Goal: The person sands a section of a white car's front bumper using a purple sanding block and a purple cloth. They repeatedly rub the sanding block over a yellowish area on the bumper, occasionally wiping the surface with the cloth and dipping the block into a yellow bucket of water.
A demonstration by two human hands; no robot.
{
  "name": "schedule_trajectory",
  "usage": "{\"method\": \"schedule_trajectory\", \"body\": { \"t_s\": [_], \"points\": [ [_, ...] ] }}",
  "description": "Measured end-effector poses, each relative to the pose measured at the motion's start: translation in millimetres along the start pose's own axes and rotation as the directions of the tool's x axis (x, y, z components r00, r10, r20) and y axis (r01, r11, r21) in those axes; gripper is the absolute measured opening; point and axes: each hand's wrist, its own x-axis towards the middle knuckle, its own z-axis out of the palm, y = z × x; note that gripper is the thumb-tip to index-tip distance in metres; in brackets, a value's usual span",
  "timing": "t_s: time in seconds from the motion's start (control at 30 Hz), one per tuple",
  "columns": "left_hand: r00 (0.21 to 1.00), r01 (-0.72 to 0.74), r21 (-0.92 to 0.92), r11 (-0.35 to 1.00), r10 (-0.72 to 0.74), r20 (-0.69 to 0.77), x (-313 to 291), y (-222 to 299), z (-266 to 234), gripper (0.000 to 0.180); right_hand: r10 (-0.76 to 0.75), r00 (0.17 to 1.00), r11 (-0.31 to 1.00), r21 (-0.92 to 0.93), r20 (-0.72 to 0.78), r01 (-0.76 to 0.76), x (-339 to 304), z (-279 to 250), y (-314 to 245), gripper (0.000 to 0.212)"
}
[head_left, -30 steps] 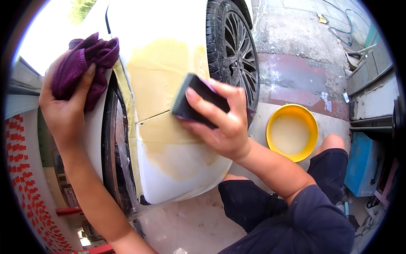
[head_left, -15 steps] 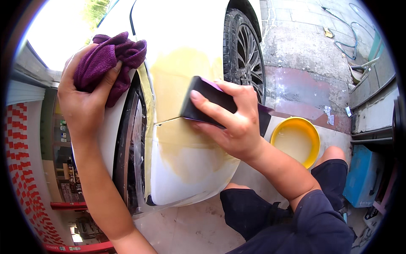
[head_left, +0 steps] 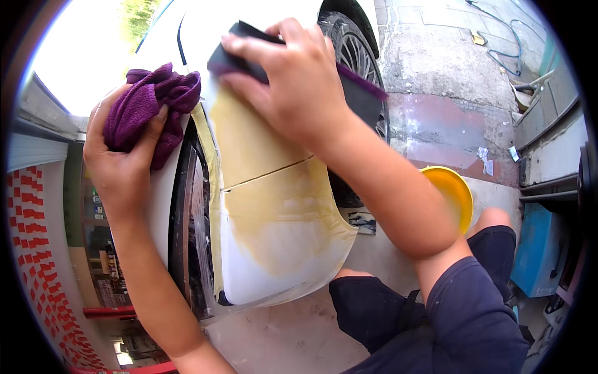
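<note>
My right hand [head_left: 299, 81] is closed around a dark sanding block [head_left: 240, 59], pressed on the upper part of a white car body panel [head_left: 268, 293]. A dark sandpaper strip [head_left: 364, 100] with a purple edge trails from it toward the wheel. Below the hand, a yellowish filler patch [head_left: 249, 137] covers much of the panel, crossed by a thin dark seam. Bunched in my left hand [head_left: 118, 168] is a purple cloth [head_left: 140, 109], held up beside the panel's left edge. Masking tape [head_left: 217, 237] runs along that edge, next to the dark lamp opening [head_left: 193, 206].
A yellow bucket [head_left: 466, 193] stands right of the car, partly behind my right forearm. The car's wheel [head_left: 355, 43] is at the upper right of the panel. A blue box [head_left: 536, 252] sits at the far right, and a hose [head_left: 517, 47] lies on the ground behind.
My right hand has slid the sanding block up and to the left along the panel, uncovering the seam and lower filler. My left hand with the cloth has shifted slightly down and left.
</note>
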Motion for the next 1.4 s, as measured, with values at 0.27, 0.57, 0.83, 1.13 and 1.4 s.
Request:
{"method": "schedule_trajectory", "body": {
  "t_s": [0.27,0.57,0.83,1.13,1.4],
  "points": [
    [0.997,-0.082,0.107,0.991,0.082,0.005,-2,-4,2,0.049,0.032,0.997,0.992,0.119,0.075,-0.041,-128,-45,-41,0.058],
    [0.999,-0.040,0.015,0.999,0.040,0.016,4,-7,-5,0.048,0.057,0.998,0.994,-0.094,-0.001,-0.057,26,12,25,0.044],
    [0.990,-0.137,0.072,0.988,0.139,-0.033,3,4,3,0.044,0.022,0.999,0.999,0.040,0.040,-0.023,-98,-34,-41,0.049],
    [0.985,-0.147,0.088,0.985,0.153,-0.074,4,-11,3,0.050,0.006,0.994,1.000,0.011,0.107,-0.007,-91,-32,-49,0.048],
    [0.970,-0.233,0.102,0.967,0.238,-0.045,0,2,11,0.039,0.085,0.996,0.990,0.117,-0.025,-0.082,-170,-44,-35,0.061]
  ]
}}
